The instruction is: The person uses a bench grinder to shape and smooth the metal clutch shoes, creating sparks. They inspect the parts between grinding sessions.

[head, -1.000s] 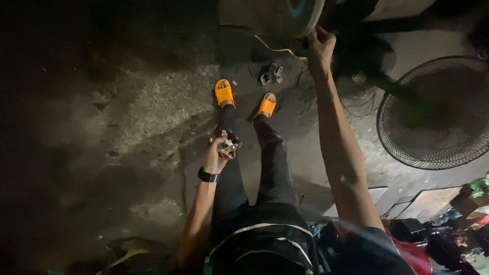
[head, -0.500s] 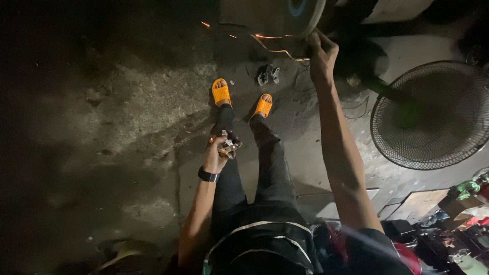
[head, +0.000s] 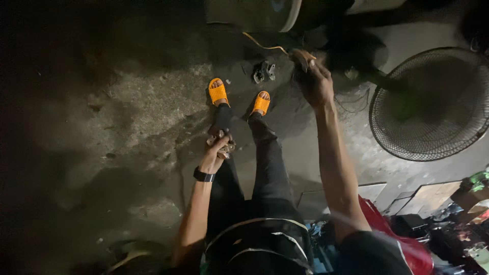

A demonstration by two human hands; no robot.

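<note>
- Nearest the camera, the seated person's lap in dark trousers, with a red bag [head: 402,239] just to the right and a jumble of boxes and small things beyond it
- The left hand [head: 216,153], a black wristband [head: 204,175] on its wrist, rests on the left shin and is closed around a small metal part [head: 226,147] that catches the light; its exact shape is too blurred to tell
- Both feet sit on the rough concrete floor [head: 127,117] in orange sandals [head: 218,91], toes pointing away
- Just past the right foot lies a small dark metal piece [head: 264,71] on the floor
- The right arm stretches forward; the right hand [head: 313,81] is pinched on the end of a thin yellowish wire [head: 262,45] that curves away toward a large rounded object [head: 252,12] at the top edge
- To the right stands a round wire fan guard [head: 433,107], well apart from both hands
</note>
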